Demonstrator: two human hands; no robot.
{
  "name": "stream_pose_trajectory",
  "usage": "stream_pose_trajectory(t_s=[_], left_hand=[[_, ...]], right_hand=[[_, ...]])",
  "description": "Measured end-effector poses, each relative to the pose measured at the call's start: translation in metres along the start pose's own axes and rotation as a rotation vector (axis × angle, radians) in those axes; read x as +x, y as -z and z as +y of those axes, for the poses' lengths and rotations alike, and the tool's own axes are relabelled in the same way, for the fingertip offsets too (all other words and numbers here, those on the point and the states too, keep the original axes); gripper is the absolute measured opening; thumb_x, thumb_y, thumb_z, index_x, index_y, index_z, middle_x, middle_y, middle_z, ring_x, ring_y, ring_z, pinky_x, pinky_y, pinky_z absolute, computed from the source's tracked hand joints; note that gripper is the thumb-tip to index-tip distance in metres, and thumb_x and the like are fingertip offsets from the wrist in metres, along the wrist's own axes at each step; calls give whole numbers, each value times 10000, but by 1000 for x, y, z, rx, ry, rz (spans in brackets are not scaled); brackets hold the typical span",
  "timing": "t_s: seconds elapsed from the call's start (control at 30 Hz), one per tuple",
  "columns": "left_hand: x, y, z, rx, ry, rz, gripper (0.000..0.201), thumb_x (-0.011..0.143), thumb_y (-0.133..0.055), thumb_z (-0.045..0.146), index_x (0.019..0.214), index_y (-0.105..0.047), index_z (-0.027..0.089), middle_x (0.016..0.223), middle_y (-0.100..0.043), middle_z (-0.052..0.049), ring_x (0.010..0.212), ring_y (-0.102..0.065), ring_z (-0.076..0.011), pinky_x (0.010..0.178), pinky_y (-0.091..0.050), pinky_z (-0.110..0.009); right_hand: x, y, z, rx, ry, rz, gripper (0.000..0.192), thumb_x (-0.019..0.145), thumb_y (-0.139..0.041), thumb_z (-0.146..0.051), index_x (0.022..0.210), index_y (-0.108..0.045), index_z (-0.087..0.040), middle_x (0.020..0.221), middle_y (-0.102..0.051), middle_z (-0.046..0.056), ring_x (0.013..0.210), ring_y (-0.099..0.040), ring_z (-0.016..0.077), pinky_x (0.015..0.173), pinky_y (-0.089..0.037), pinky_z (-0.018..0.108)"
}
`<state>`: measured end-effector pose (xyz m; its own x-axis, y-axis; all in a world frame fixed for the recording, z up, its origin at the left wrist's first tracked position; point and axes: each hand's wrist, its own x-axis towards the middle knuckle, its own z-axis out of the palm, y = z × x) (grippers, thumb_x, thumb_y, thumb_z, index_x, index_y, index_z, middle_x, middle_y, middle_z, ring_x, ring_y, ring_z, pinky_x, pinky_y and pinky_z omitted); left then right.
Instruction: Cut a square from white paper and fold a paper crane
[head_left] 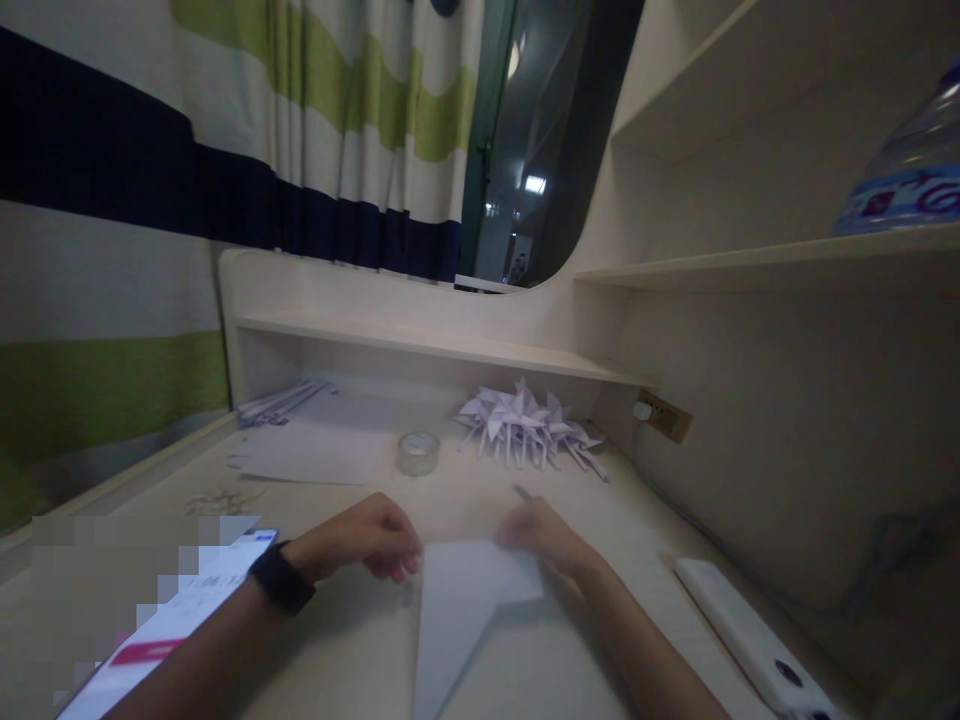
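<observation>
Two hands rest on a folded white paper [469, 610] on the surface [360, 640]: left hand [371, 540] pinching its top-left corner, right hand [544, 535] pressing its top edge flat.

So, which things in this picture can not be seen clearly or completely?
- Phone, head view: its screen is pixelated and the bottom edge cuts it off.
- Folded paper: the lower tip runs out of frame; both hands, left hand and right hand, cover its top corners.
- Bottle on the shelf: cut by the right edge, label blurred.
- Small pile left of the tape roll: too small to identify.
</observation>
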<state>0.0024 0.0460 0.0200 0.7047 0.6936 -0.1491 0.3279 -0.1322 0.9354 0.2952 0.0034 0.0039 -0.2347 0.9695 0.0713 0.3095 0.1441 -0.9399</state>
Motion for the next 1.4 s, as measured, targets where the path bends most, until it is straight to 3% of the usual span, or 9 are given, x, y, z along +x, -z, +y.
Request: stream_pose_trajectory(t_s=[0.13, 0.27, 0.5, 0.77, 0.87, 0.97, 1.07, 1.13, 1.4], left_hand=[[-2, 12, 2, -45, 19, 121, 299, 727, -663, 425, 770, -708, 133, 807, -727, -106, 682, -648, -188, 585, -463, -261], [14, -1, -7, -61, -99, 212, 393, 786, -588, 496, 904, -690, 136, 946, -706, -110, 826, -635, -215, 653, -472, -282], [35, -25, -31, 206, -213, 169, 418, 778, -578, 491, 662, -676, 102, 582, -606, -28, 556, -502, -143, 533, -349, -247], [33, -3, -40, 223, -172, 178, 390, 760, -583, 474, 644, -657, 109, 569, -596, -25, 546, -478, -138, 530, -329, -243], [29, -4, -32, 212, -142, 187, 401, 743, -584, 495, 640, -654, 114, 557, -594, -22, 529, -470, -136, 520, -327, -242], [27, -13, -24, 207, -161, 165, 399, 743, -577, 495, 636, -652, 119, 564, -596, -19, 540, -476, -138, 527, -330, -240], [26, -23, -21, 234, -196, 139, 383, 760, -565, 469, 630, -649, 118, 563, -587, -13, 552, -473, -136, 533, -327, -235], [27, -26, -21, 265, -208, 126, 378, 774, -550, 446, 620, -642, 114, 546, -567, -6, 538, -456, -129, 522, -313, -232], [22, -26, -13, 255, -201, 136, 381, 754, -563, 456, 612, -651, 114, 571, -590, -22, 558, -475, -142, 535, -324, -240]], right_hand=[[0, 14, 3, 34, 2, 56, 296, 567, -764, -411, 569, -683, -126, 519, -598, 5, 493, -465, 99, 501, -346, 228], [1, -2, 1, 48, 0, 29, 297, 579, -761, -409, 553, -662, -130, 517, -587, -3, 509, -476, 102, 531, -379, 237], [2, -28, 1, 26, -32, 20, 201, 561, -761, -322, 583, -700, -133, 568, -643, 19, 564, -536, 129, 563, -424, 251], [-7, 9, -3, 97, -119, -176, 206, 566, -712, -315, 575, -697, -110, 534, -655, 48, 494, -588, 151, 528, -465, 263], [-7, 19, -10, 65, -64, -20, 198, 611, -686, -314, 610, -696, -116, 574, -666, 47, 525, -592, 141, 567, -473, 260], [1, 6, -15, -31, -9, 6, 254, 640, -708, -332, 767, -721, -113, 696, -694, 51, 618, -596, 144, 618, -463, 256], [13, -20, -16, -155, -9, -228, 257, 690, -687, -335, 815, -734, -115, 700, -679, 18, 614, -554, 127, 581, -416, 226], [20, -35, -16, -178, -64, -280, 191, 690, -675, -278, 746, -734, -106, 577, -616, -19, 522, -476, 95, 506, -360, 205], [23, -41, -9, -127, -132, -222, 115, 637, -669, -209, 643, -719, -105, 442, -510, -53, 451, -387, 76, 446, -290, 206]])
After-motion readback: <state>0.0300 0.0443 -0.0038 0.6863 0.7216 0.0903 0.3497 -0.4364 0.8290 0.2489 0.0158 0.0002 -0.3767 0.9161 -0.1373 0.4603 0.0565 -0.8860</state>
